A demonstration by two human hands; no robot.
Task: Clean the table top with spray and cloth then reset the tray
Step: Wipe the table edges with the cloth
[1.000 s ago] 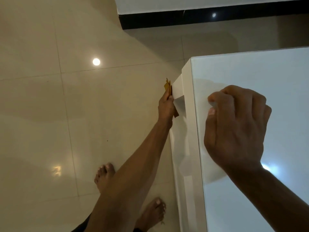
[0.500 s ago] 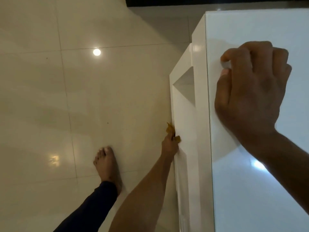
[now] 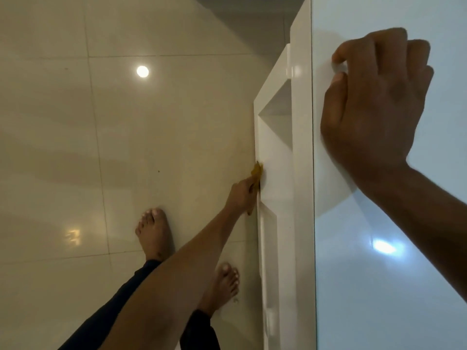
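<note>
lower now, left hand (image 3: 243,193) fingers clamp crumpled orange cloth (image 3: 256,174) against glossy white table (image 3: 300,173); right hand (image 3: 374,104) fingers curled.

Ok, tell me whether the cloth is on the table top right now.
No, the left hand presses the cloth against the table's side panel, below the top.

The 1 head-worn camera looks steeply down from above, close over the glossy white table top (image 3: 389,274) filling the right, with the shiny beige tiled floor (image 3: 101,147) far below on the left.
</note>
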